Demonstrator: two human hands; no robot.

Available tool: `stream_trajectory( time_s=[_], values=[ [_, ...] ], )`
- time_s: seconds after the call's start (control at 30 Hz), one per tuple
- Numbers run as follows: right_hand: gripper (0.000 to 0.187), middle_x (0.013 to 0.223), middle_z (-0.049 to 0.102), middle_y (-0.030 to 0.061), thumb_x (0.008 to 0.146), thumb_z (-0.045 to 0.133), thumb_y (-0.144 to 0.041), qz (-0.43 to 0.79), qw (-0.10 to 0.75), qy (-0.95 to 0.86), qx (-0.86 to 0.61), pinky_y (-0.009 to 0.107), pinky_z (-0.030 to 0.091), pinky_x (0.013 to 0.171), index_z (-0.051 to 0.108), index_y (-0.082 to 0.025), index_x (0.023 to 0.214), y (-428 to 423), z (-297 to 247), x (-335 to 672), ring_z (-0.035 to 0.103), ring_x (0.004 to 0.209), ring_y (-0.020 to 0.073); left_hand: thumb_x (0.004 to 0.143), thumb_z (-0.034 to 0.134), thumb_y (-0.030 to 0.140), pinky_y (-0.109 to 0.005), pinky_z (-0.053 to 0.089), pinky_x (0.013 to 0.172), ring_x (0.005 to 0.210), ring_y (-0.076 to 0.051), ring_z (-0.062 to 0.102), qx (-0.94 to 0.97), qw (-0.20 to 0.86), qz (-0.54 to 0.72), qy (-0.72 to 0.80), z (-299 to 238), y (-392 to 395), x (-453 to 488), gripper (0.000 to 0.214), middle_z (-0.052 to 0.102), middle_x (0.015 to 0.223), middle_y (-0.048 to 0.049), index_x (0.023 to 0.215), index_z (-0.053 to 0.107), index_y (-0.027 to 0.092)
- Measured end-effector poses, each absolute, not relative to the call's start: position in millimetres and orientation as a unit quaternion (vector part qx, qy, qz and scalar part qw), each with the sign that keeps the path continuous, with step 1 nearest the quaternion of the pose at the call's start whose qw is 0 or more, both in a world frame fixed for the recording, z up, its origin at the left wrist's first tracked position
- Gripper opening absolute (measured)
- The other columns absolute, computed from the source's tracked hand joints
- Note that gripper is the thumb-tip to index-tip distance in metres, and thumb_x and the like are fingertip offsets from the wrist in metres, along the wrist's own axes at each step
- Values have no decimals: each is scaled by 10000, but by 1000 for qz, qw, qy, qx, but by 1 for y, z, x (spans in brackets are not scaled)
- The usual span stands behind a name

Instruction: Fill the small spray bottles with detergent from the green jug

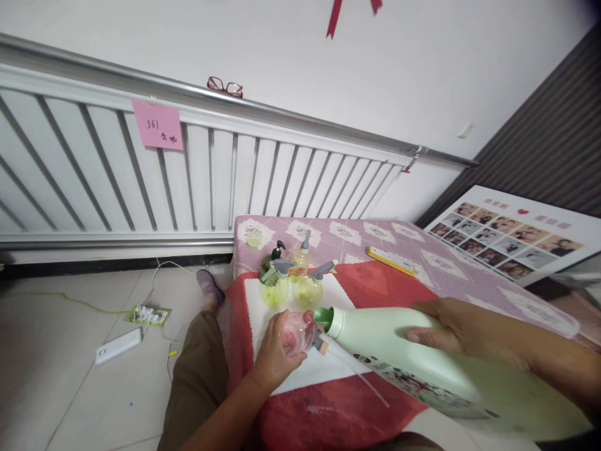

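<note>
My left hand is wrapped round a small pink clear bottle with its neck uncapped and tilted to the right. My right hand grips a large pale green jug, tipped on its side. The jug's open mouth, with a green spout, is right by the pink bottle's neck; whether liquid flows I cannot tell. A grey spray head with a long thin tube lies under the jug's mouth. Behind stand yellowish spray bottles and a dark green pump bottle.
White paper and red cloth cover part of a purple patterned table. On it lie a yellow case and a small pale green cap. A photo board leans right; a radiator runs behind. A power strip lies on the floor.
</note>
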State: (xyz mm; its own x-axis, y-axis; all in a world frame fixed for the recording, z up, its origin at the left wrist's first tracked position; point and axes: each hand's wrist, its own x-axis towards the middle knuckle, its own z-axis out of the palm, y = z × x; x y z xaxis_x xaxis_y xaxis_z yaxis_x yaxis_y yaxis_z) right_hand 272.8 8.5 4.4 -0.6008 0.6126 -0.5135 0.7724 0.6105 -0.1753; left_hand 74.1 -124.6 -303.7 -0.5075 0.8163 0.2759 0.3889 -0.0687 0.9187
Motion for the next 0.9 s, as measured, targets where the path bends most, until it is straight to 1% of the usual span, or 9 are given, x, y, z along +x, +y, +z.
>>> stream_trajectory(
  time_s=[0.13, 0.3, 0.5, 0.63, 0.73, 0.9],
  values=[
    [477, 859, 716, 85, 812, 491, -649, -198, 207, 874, 393, 325, 489, 644, 622, -196, 876, 8, 6, 272, 678, 804, 269, 578, 744, 211, -429, 346, 1120, 1304, -302, 422, 453, 191, 574, 654, -303, -125, 74, 905, 448, 1369, -109, 1387, 339, 208],
    [461, 874, 717, 85, 783, 531, -634, -206, 212, 871, 392, 343, 490, 680, 639, -199, 892, 9, 9, 270, 673, 828, 292, 568, 762, 185, -450, 341, 1121, 1310, -300, 414, 445, 205, 582, 649, -301, -125, 75, 919, 448, 1366, -102, 1385, 344, 234],
    [449, 885, 719, 77, 803, 522, -623, -200, 217, 873, 387, 335, 482, 693, 634, -201, 905, 8, 11, 269, 670, 828, 280, 576, 752, 185, -449, 341, 1118, 1306, -296, 414, 452, 201, 576, 651, -300, -125, 75, 907, 437, 1367, -111, 1381, 336, 211],
    [459, 896, 723, 85, 812, 513, -625, -213, 223, 872, 380, 327, 485, 682, 627, -194, 922, 8, 12, 267, 674, 835, 282, 576, 748, 192, -450, 342, 1118, 1301, -297, 417, 456, 195, 571, 654, -301, -125, 75, 907, 439, 1363, -120, 1382, 330, 197],
    [448, 878, 722, 88, 808, 521, -619, -209, 218, 875, 379, 331, 484, 668, 629, -192, 891, 8, 13, 266, 672, 825, 285, 584, 745, 200, -450, 345, 1119, 1305, -299, 417, 456, 193, 572, 654, -302, -125, 75, 903, 438, 1370, -119, 1385, 330, 198],
    [416, 876, 732, 72, 806, 540, -601, -217, 216, 871, 385, 327, 483, 663, 637, -207, 897, 7, 14, 265, 675, 817, 281, 577, 753, 215, -442, 349, 1123, 1310, -305, 419, 455, 194, 575, 652, -304, -124, 75, 912, 442, 1378, -110, 1388, 336, 217]
  ],
)
